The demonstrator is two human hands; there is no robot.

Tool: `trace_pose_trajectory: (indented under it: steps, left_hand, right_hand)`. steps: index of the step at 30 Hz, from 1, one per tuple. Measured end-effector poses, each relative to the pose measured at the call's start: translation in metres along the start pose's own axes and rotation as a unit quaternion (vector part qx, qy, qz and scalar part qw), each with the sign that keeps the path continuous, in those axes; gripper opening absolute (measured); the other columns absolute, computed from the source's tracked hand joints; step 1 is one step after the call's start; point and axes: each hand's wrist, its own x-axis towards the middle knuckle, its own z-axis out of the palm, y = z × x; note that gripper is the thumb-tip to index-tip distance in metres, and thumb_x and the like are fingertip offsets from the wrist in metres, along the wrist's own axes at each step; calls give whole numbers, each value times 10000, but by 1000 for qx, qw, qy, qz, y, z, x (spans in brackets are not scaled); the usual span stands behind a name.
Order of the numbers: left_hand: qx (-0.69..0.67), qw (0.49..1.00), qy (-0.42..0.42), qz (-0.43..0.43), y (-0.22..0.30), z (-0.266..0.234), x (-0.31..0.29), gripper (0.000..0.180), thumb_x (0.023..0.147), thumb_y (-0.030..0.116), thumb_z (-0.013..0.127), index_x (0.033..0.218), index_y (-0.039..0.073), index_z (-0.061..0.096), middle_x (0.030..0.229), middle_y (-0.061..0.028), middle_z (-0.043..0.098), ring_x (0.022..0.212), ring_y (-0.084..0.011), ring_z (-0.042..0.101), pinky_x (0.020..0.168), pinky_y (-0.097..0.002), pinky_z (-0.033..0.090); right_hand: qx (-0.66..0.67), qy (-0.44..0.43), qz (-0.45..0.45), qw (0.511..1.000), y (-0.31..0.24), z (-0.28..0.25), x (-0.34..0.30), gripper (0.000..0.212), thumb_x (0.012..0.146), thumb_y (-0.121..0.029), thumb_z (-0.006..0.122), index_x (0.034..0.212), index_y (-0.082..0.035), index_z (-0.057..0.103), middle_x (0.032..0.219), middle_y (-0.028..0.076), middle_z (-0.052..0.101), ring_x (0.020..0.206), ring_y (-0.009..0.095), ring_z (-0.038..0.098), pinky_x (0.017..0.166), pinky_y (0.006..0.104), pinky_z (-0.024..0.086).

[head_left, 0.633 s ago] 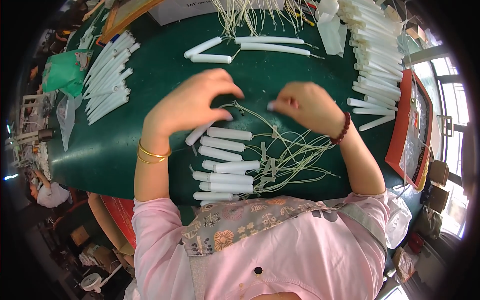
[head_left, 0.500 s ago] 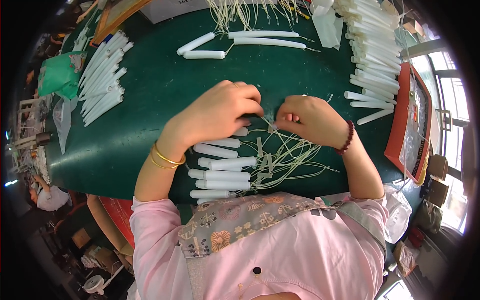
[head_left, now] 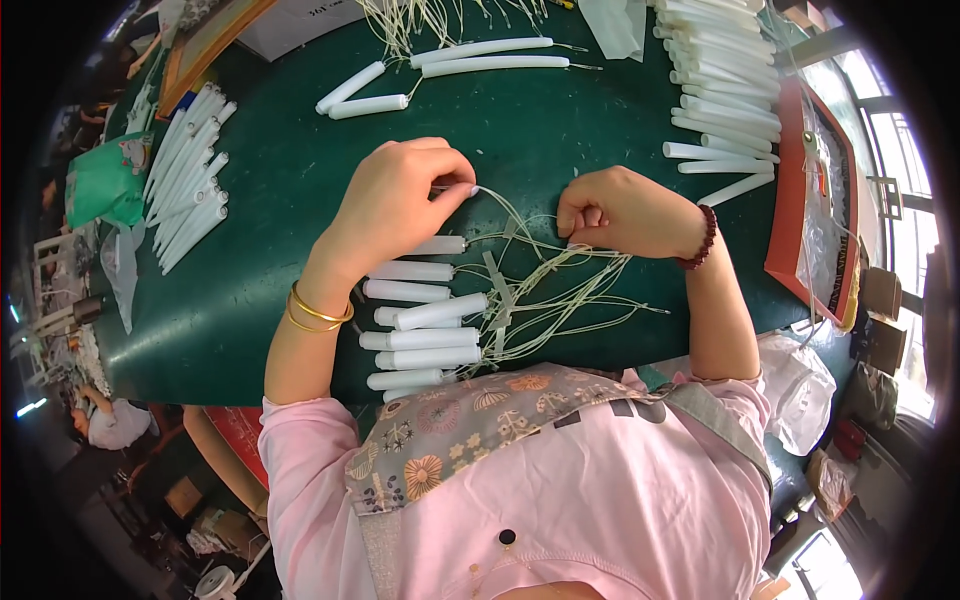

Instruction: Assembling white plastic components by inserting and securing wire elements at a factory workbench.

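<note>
Left hand (head_left: 400,195), 10 o'clock of pale wires (head_left: 560,268), pinching one or two; right hand (head_left: 628,212), 1 o'clock, curled, hold unclear. Likely light, springy: pinch near tips.

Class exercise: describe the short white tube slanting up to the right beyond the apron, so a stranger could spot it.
On the dark green tabletop, find the row of short white tubes beyond the grey floral apron. About midway along lies one short white cylindrical tube, partly covering another. Its right end slants clearly away from the person; its neighbours lie nearly level.
</note>
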Motion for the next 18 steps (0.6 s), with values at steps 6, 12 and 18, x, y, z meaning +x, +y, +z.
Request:
trace_pose_trajectory:
  steps: [6,12,18]
  left_hand:
    - [-71,989,-103,-74,-1,-11,-5,145,860,27,780,999,-5,752,964,-99,714,864,-223,695,801,-348,563]
    - [7,993,68,99,28,17,-1,270,836,60,815,1099,48,756,1104,-86,688,1068,-305,651,1023,-420,492]
    - [14,993,14,119,37,20,-2,179,854,51,798,1029,46,759,1050,-62,697,987,-280,663,943,-411,499]
  right_hand:
    - [-40,138,-51,988,-21,-24,-25,212,842,-61,824,1034,-51,733,1006,59,687,850,225,678,733,342,542]
    - [-168,198,-66,963,-28,25,-40,202,816,-35,803,957,-70,664,949,63,654,817,276,665,723,376,529]
    - [-271,222,-163,922,-27,51,-52,160,813,-112,785,884,-128,642,835,21,587,764,214,622,713,375,448]
